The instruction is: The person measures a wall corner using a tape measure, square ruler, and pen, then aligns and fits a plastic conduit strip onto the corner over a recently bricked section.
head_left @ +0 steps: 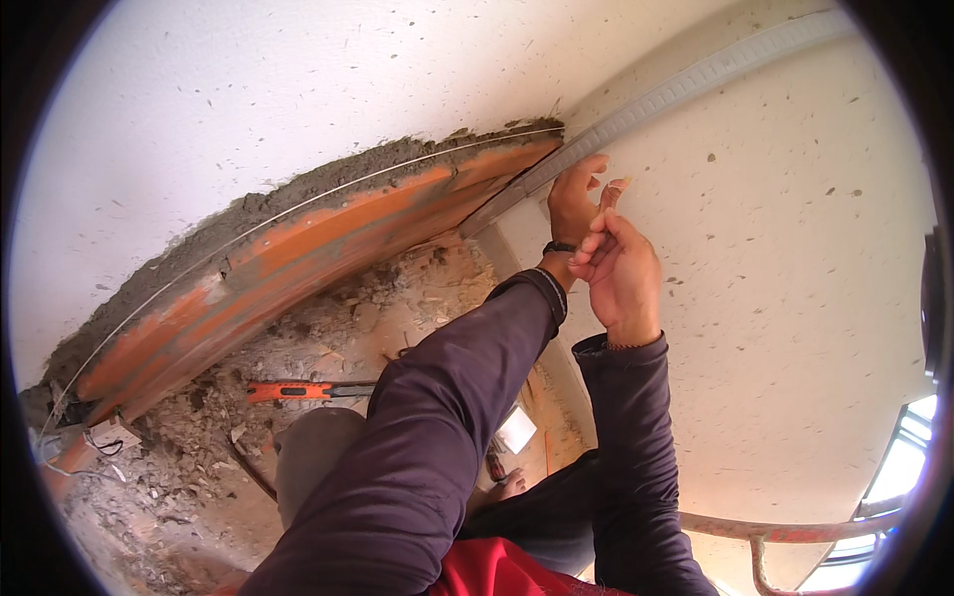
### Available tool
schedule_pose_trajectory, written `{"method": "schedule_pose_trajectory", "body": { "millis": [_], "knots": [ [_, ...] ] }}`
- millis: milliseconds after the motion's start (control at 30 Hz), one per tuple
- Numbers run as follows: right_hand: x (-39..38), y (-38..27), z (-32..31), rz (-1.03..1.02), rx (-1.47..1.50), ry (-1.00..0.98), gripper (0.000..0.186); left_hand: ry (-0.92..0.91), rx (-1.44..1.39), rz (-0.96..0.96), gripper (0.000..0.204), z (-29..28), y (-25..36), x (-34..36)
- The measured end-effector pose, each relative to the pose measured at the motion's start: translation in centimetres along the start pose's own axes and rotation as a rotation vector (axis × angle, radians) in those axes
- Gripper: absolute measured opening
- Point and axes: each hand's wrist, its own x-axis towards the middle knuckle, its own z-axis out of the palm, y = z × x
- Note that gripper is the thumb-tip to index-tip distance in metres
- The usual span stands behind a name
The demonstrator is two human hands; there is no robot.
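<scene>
My left hand (576, 199) is raised beside the grey metal strip (676, 89) that runs along the wall corner, its fingers bent but apart. Just below it my right hand (621, 273) overlaps the left hand and wrist, fingers curled together; what they grip, if anything, is unclear. To their left, an orange-painted board (338, 228) with grey smears lies along the white wall, edged with rough mortar (248, 209). A thin white string (348, 177) runs along that edge.
An orange-handled tool (293, 390) lies on the rubble-strewn floor (179, 507) beside my legs, near a small white square (516, 429). Loose wires (104, 442) are at lower left. A speckled wall (775, 298) fills the right, with a rusty metal bar (775, 528) and a window at lower right.
</scene>
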Motion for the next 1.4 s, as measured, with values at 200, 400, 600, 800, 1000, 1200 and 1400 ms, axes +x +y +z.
{"method": "schedule_pose_trajectory", "body": {
  "millis": [200,400,600,800,1000,1200,1400],
  "knots": [
    [0.1,0.0,0.3,0.057,0.131,-0.020,0.024,0.095,0.028,0.158,0.021,-0.6,1.8,-0.9],
    [0.2,-1.1,2.8,0.096,0.153,-0.063,0.024,0.119,0.026,0.119,0.015,-1.1,2.0,-1.1],
    [0.0,-4.5,4.7,0.081,-0.315,-0.102,0.030,0.046,-0.001,0.049,0.012,-0.8,-0.6,1.0],
    [0.2,-9.1,4.3,-0.688,-1.274,-0.102,0.033,0.047,-0.080,0.060,0.009,-0.2,1.6,2.0],
    [3.2,-12.7,7.1,-0.815,-1.476,-0.548,0.043,-0.064,-0.047,0.071,0.007,-0.4,2.0,3.1],
    [5.9,-14.6,9.6,-1.036,-1.944,-0.771,0.036,-0.122,-0.121,0.119,0.011,-1.3,2.0,4.1],
    [7.6,-15.6,10.6,-1.327,-2.096,-0.595,0.006,-0.076,-0.112,0.050,0.018,-1.3,2.0,4.2]
  ]
}}
